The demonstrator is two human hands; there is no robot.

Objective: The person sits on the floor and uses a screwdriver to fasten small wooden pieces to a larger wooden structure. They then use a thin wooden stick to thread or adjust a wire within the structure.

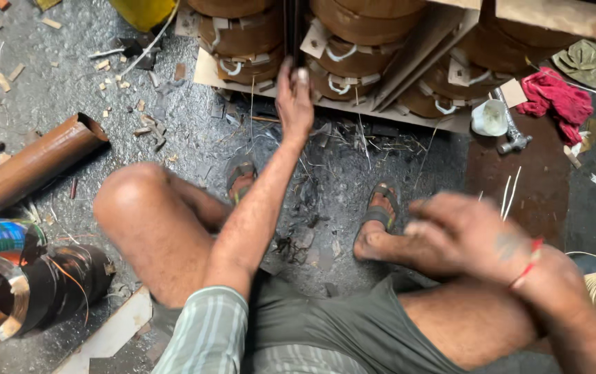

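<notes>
I am watching the dark upright bar (293,24) standing between the stacked brown wound coils (353,31). The left hand (294,97) is reaching up to it, fingers held together and pressing against its lower end, thumb alongside. Just beyond those fingertips, white tape ties (339,52) are looping around the coils. Pale board strips (416,45) are leaning among the coils, right of the fingers. The right hand (467,232) is hovering over the right knee, blurred; I cannot tell whether its fingers are apart or together. Beyond its fingers, a white cup (490,118) and a metal hammer (512,131) are lying beside a red rag (554,97). Well left of the left fingers, a brown pipe (31,166) is lying on the littered floor (69,76).
</notes>
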